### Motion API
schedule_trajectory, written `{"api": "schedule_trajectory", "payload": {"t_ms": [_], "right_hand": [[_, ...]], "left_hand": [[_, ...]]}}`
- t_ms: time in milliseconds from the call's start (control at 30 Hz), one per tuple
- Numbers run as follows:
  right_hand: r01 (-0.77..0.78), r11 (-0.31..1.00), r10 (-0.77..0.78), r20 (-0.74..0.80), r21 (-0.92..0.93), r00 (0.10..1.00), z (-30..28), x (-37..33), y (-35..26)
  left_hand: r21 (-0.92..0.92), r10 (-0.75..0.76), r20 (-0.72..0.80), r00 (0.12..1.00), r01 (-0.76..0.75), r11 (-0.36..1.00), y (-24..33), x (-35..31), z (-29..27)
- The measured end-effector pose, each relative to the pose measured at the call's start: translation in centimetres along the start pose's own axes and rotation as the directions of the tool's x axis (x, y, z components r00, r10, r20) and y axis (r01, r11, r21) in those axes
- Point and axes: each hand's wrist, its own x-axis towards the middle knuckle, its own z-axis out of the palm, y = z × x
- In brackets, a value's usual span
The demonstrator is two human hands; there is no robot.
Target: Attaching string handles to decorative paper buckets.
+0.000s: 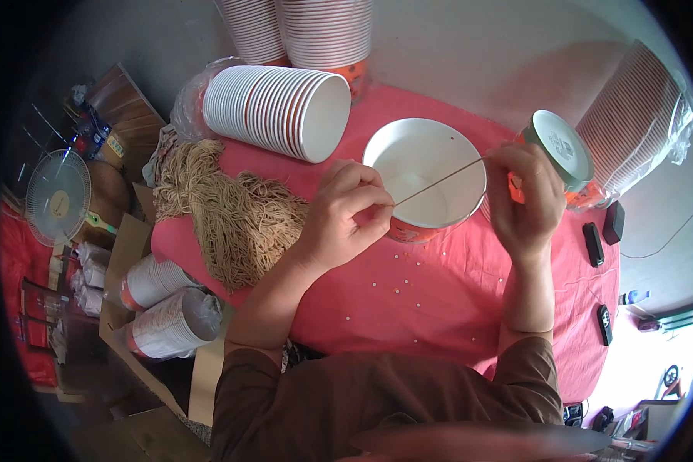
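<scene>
While one end of a thin tan strand [441, 181] is pinched between thumb and fingertips of the left hand [352, 206], its other end is gripped by the fingertips of the right hand [527, 196]. Both hands are closed down to a pinch, remaining fingers curled. The strand is drawn out straight between them, tilted up to the right, and is seen across the mouth of a white-lined paper tub [393, 146]; its height above the rim cannot be judged.

Small pale and orange bits [396, 292] are scattered on the red cloth [470, 327] nearer the body. Left of the left hand, a heap of tan strands [246, 219] is laid at the cloth's edge; behind it, a stack of nested tubs [269, 112] is tipped on its side. Just beyond the right hand, a green-rimmed container [564, 148] is placed near a plastic-wrapped tub stack [631, 115]. Farther right, a black remote [604, 325] is noted. At lower left, more wrapped tubs [173, 327] are held in a cardboard box [125, 246].
</scene>
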Motion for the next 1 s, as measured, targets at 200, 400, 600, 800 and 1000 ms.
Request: {"api": "schedule_trajectory", "payload": {"t_ms": [200, 400, 600, 800, 1000], "right_hand": [[-0.058, 0.998, 0.058, 0.018, 0.001, 0.998, 0.1, -0.3, 1.0], [-0.091, 0.996, 0.091, 0.046, 0.006, 0.995, 0.2, -0.3, 1.1], [-0.122, 0.992, 0.121, 0.065, 0.012, 0.991, 0.1, -0.3, 1.0], [-0.156, 0.984, 0.151, 0.054, 0.090, 0.987, 0.1, -0.3, 0.9], [-0.401, 0.848, 0.370, 0.156, 0.346, 0.916, -0.4, -1.0, 0.3]], "left_hand": [[0.017, -0.002, 0.091, 0.996, 0.001, 1.000, 0.0, 0.1, -0.4], [-0.051, -0.012, -0.002, 1.000, 0.012, 0.999, -0.6, 0.1, -1.4], [-0.124, -0.088, 0.081, 0.993, 0.097, 0.987, 2.1, 0.0, -1.7], [0.002, 0.039, 0.231, 0.972, -0.040, 0.999, 3.7, -1.3, 1.6], [0.041, -0.053, 0.148, 0.988, 0.048, 0.998, 2.6, -1.2, 1.4]]}}
